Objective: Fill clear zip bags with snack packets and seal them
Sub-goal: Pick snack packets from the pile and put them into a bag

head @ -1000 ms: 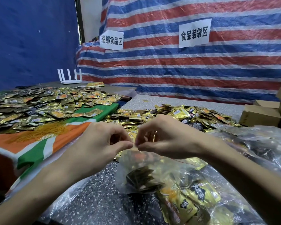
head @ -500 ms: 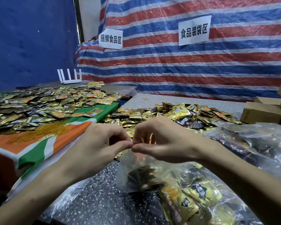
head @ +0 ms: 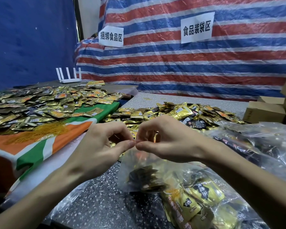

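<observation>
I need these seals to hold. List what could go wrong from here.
1. The left hand and the right hand pinch the top edge of the clear zip bag at one spot only. The rest of the zip may be left unsealed, and the snack packets inside could slip out.
2. Other filled bags crowd the right side, close to the right wrist. Their loose film might get caught in the pinch.

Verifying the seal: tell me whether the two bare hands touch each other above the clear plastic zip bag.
Touching. Head view: left hand and right hand meet fingertip to fingertip, no gap, atop the clear plastic zip bag.
</observation>
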Demonstrator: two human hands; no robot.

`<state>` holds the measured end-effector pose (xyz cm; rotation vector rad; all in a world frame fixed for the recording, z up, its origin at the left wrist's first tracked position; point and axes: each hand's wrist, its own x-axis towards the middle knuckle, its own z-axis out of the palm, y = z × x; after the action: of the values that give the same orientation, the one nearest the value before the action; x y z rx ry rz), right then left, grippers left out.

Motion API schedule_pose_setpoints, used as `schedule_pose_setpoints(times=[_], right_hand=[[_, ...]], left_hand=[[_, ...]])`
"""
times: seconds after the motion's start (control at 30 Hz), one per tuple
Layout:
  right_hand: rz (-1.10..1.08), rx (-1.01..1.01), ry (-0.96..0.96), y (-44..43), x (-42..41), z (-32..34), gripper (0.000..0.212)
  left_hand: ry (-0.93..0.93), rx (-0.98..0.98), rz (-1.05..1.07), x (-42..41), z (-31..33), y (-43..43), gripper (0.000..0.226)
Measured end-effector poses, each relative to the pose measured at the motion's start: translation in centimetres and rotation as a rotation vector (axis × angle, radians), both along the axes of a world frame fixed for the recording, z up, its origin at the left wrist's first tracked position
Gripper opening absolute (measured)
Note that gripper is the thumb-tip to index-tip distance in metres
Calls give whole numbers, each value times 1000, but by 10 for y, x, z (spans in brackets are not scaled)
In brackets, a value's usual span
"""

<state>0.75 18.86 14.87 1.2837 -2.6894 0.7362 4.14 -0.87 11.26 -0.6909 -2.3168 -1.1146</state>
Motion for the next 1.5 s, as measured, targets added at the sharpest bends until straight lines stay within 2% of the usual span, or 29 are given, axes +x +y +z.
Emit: schedule_pose_setpoints(times=[0.23,0.33,0.5,0.7,0.83,1.03,1.17,1.27,1.4,1.5], right_hand=[[-104,19,55,15,-6,-7,5],[-161,36,37,29,-8,-16,17],[-179,2,-5,43,-11,-19,10],[-203,-32,-30,57,-14,-18,6],[-210,-51,-52,64,-13,-20,16],[-214,-73,-37,72,-10,-23,19],[-232,-90,-37,78,-10,-26,5],[-250,-85,-21,80,-11,-28,12],[-265,-80,13,85,-9,-29,32],[-260,-96,55,88,-6,-30,34]], left_hand=[[30,179,74,-8,-8,-4,8],[24,225,102,-14,-11,-10,11],[20,210,129,-22,-14,-10,20],[38,254,155,-26,-14,-15,17],[34,250,187,-29,-16,-20,17],[33,259,209,-33,-18,-24,18],[33,244,201,-32,-18,-25,20],[47,229,209,-33,-18,-24,22],[48,218,218,-33,-17,-26,25],[51,217,222,-33,-17,-25,22]])
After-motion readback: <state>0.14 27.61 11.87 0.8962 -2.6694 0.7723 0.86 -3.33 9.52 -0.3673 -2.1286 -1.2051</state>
